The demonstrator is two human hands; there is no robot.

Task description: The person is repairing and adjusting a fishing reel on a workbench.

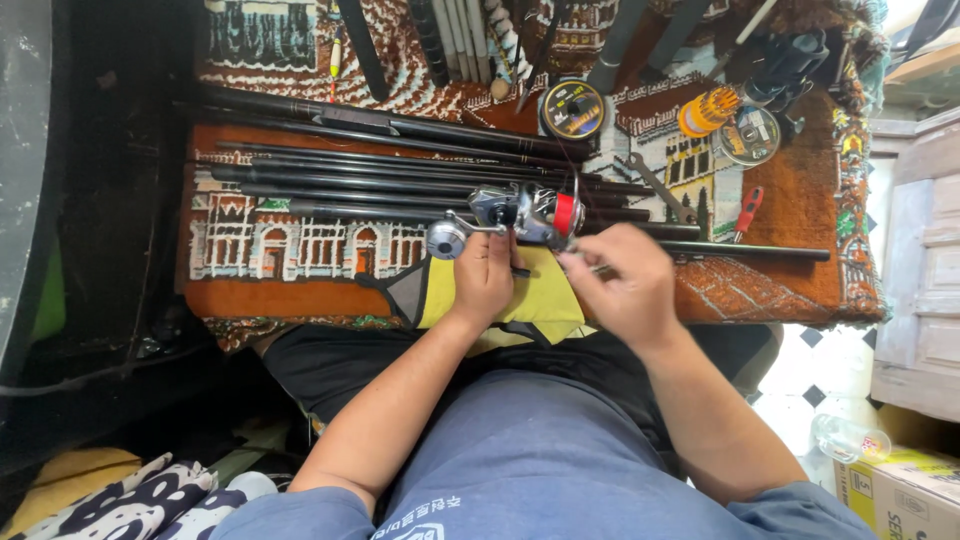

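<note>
A silver fishing reel [520, 212] with a red spool sits above a yellow and grey cloth bag [540, 300] at the near edge of a patterned rug [300, 250]. My left hand [484, 275] grips the reel's stem from below. My right hand [622, 283] is closed just right of the reel, its fingertips pinched beside the red spool; what it pinches is too thin to make out. Several black rod sections [380, 175] lie side by side across the rug behind the reel.
Behind the rods lie a round line spool [573, 109], an orange spool [708, 110], a round tin [750, 135], a grey wrench [657, 187] and a red-handled tool [745, 214]. A cardboard box [905, 490] and a clear plastic bottle [850, 437] stand at the lower right. White cabinet at the right.
</note>
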